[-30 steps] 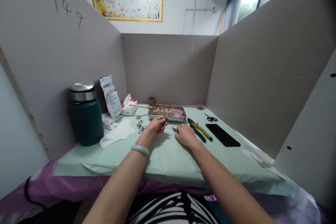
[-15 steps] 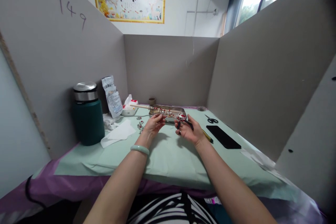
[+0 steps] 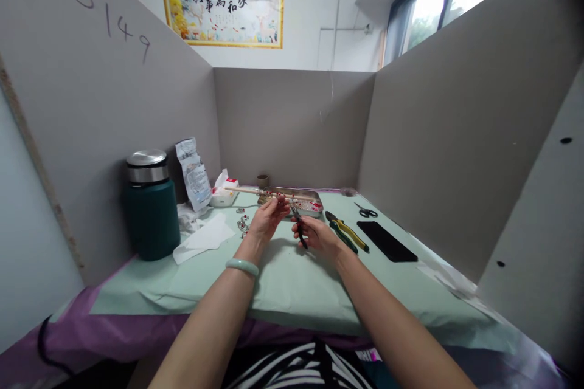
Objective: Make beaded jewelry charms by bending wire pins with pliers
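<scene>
Left hand (image 3: 269, 217): pinching a tiny, indistinct piece (image 3: 281, 199) before the shallow rectangular metal tray (image 3: 314, 213)
Right hand (image 3: 320, 237): gripping slim black-handled pliers (image 3: 300, 234), nearer than the tray
Red-beaded silvery pieces (image 3: 243, 225): lying left of the tray

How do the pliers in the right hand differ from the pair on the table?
Handles: held pliers black; table pliers one green, one yellow.
Pose: held pliers raised in the right hand; table pliers lying down.
Size: held pliers look smaller than table pliers.
</scene>
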`<state>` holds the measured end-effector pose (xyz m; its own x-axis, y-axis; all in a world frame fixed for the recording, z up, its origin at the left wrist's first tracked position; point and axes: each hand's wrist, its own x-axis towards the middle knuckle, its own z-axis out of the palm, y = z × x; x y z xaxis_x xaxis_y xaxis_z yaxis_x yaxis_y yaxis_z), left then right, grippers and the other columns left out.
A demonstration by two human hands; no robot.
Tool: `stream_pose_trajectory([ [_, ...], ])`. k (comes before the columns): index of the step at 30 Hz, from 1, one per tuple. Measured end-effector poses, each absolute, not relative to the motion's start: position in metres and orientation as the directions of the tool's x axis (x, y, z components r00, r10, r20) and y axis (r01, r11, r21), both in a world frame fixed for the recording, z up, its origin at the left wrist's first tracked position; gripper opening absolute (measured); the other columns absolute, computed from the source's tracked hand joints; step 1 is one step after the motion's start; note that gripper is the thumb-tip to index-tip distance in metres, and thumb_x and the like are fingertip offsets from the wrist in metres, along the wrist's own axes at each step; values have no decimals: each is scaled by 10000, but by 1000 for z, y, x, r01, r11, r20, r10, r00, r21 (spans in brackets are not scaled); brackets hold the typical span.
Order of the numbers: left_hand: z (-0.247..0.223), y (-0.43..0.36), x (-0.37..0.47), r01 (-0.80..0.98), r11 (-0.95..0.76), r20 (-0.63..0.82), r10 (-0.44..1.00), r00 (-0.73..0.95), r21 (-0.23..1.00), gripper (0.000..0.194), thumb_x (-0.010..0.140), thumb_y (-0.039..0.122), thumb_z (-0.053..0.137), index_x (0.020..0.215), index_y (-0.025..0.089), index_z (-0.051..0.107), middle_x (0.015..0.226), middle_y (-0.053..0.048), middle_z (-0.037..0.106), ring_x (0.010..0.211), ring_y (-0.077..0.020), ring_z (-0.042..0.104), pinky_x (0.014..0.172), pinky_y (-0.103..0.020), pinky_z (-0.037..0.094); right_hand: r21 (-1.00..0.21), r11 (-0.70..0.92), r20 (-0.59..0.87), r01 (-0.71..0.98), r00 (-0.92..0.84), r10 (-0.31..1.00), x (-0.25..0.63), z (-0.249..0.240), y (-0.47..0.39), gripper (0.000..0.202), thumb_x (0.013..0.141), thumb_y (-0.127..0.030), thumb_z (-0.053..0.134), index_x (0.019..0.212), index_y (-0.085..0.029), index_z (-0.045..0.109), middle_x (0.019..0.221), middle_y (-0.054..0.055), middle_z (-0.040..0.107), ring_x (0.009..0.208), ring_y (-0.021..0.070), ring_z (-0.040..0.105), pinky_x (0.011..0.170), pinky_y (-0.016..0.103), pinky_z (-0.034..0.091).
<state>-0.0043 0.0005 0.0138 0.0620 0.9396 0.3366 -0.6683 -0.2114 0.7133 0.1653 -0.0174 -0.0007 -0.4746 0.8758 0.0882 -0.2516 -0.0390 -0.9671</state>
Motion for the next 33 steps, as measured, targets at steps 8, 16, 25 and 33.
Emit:
stream_pose_trajectory([
  [8,13,-4,5,-386,-390,428,904,14,836,287,718,340,717,907,124,718,949,-99,717,827,-168,665,864,-337,500,-955,0,128,-298,-411,902,165,-2,-14,213,787,-368,571,870,-175,610,789,35,598,614,114,514,476,221,370],
  [16,8,-8,5,303,-830,813,539,221,468,184,821,254,603,945,204,729,1004,-69,720,946,-192,663,888,-332,505,-973,115,187,-203,-388,902,177,-6,-2,209,763,-369,584,804,-174,647,786,43,603,627,122,498,476,227,329],
  [25,8,-12,4,381,-892,873,371,316,242,234,865,225,547,1047,210,695,1114,-73,685,1031,-180,646,933,-340,513,-976,161,201,-146,-331,922,190,7,-8,267,699,-325,621,912,-182,695,859,64,640,690,140,509,514,235,329],
  [33,10,-14,4,309,-891,854,423,303,332,233,839,195,570,1031,208,700,1120,-75,683,1057,-189,632,962,-351,485,-972,193,227,-134,-330,916,190,13,-14,263,671,-326,651,859,-150,703,800,65,619,639,117,473,490,229,297],
])
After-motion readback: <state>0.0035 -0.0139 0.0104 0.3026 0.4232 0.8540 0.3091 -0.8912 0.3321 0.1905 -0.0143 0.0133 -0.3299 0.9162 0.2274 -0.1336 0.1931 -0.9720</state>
